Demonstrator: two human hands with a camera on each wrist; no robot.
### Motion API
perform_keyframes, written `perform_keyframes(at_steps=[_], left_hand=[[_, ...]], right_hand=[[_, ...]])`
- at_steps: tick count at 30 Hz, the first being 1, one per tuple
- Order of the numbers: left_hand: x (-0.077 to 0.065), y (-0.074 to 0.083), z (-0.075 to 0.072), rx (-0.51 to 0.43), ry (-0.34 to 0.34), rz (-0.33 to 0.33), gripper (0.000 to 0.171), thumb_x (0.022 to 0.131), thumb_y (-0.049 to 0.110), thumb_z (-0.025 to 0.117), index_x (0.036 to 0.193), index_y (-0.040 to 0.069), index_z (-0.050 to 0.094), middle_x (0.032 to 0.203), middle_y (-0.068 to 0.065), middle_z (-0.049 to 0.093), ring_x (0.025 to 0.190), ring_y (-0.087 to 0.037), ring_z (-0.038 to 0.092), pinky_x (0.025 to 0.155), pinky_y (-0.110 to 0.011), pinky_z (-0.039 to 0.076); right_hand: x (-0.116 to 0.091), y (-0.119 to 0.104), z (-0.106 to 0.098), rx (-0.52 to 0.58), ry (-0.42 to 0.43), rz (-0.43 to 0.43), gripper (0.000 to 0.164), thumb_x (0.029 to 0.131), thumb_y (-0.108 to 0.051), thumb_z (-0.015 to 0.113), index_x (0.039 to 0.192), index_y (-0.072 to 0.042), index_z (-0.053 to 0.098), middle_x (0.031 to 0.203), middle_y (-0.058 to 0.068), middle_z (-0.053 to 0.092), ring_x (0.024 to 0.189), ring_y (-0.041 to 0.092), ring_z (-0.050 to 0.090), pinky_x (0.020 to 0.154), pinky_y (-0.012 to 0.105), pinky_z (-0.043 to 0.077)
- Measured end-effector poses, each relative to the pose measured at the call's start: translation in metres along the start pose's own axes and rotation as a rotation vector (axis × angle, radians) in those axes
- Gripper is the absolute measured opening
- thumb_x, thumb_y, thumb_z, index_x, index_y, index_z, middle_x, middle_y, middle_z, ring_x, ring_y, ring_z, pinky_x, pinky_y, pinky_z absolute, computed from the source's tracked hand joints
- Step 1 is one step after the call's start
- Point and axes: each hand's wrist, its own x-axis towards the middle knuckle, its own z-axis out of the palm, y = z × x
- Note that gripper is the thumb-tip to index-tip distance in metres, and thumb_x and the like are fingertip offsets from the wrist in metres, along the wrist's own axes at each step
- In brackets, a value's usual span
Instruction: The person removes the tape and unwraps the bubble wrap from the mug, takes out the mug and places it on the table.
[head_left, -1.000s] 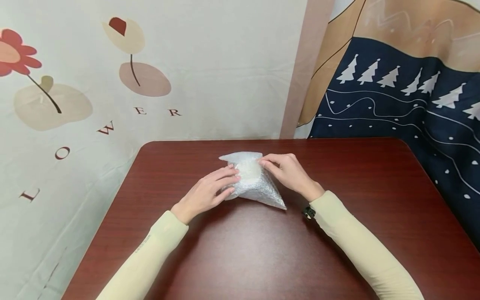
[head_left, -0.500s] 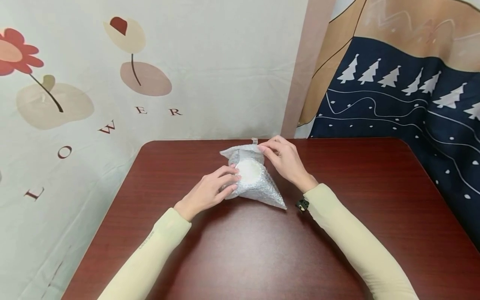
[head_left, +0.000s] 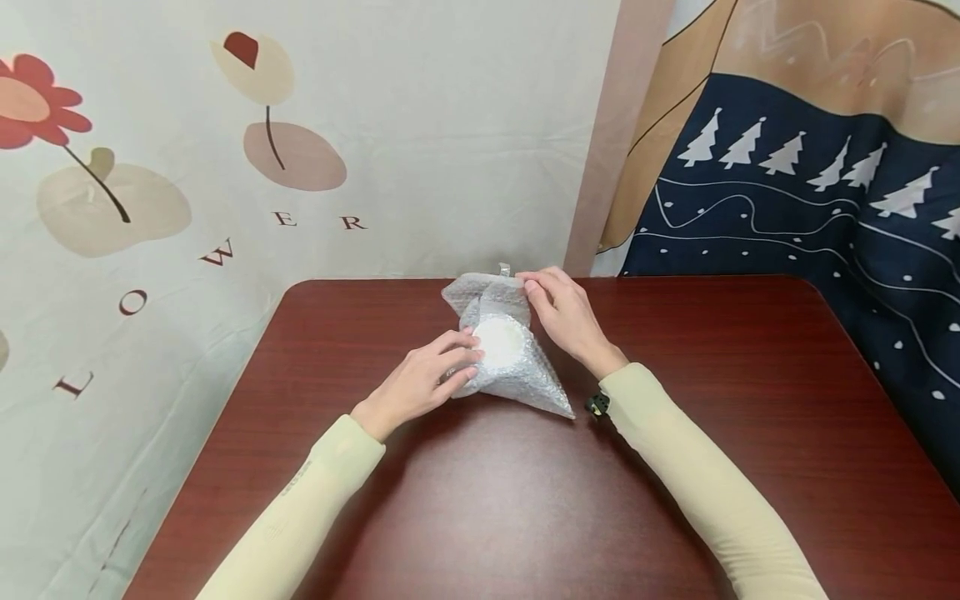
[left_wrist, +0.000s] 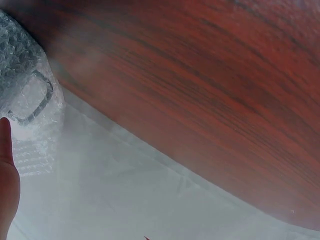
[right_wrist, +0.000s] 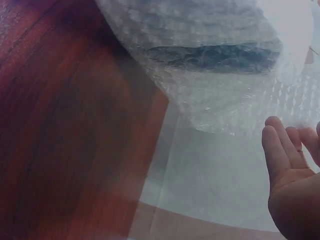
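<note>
Plainly, the bubble-wrapped bundle (head_left: pixel 521 382) lay on the table (head_left: pixel 480 517) between the left hand (head_left: pixel 417 379), whose parted fingers rested on its left side, and the right hand (head_left: pixel 568 312), which pinched its far right corner.

The bubble wrap (head_left: pixel 525 383) is tinted silvery grey; the red-brown worktop (head_left: pixel 720 367) is dark-streaked; the navy cloth (head_left: pixel 795 218) is patterned with white trees (head_left: pixel 783 157).

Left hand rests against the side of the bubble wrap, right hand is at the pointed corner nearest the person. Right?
Not quite. The head view shows the right hand at the far, upper edge of the bubble wrap, not at the near pointed corner. The left hand does rest against the side.
</note>
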Motion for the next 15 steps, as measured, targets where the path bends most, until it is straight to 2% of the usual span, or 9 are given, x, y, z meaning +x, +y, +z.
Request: perform_keyframes(at_steps=[8,12,15], left_hand=[[0.0,-0.001,0.002,0.003,0.006,0.008,0.02,0.1,0.015,0.07,0.118,0.009,0.074,0.13,-0.004,0.063,0.138,-0.021,0.054,0.1,-0.038,0.054],[0.0,-0.002,0.002,0.003,0.012,0.009,0.02,0.099,0.014,0.071,0.118,0.009,0.074,0.13,-0.004,0.063,0.138,-0.023,0.055,0.099,-0.039,0.054],[-0.001,-0.002,0.003,0.003,0.018,0.011,0.02,0.098,0.013,0.072,0.118,0.009,0.074,0.131,-0.004,0.063,0.137,-0.024,0.055,0.099,-0.04,0.054]], right_hand=[[-0.004,0.006,0.0,0.076,-0.085,0.039,0.045,0.109,-0.018,0.05,0.154,-0.01,0.051,0.133,0.008,0.062,0.121,0.021,0.059,0.105,0.041,0.047],[-0.008,0.008,-0.002,0.152,-0.106,0.061,0.049,0.11,-0.02,0.05,0.158,-0.011,0.044,0.144,0.008,0.06,0.133,0.02,0.056,0.111,0.042,0.045],[-0.014,0.009,-0.005,0.17,-0.114,0.062,0.049,0.109,-0.021,0.052,0.157,-0.012,0.045,0.149,0.007,0.058,0.137,0.019,0.054,0.113,0.043,0.044]])
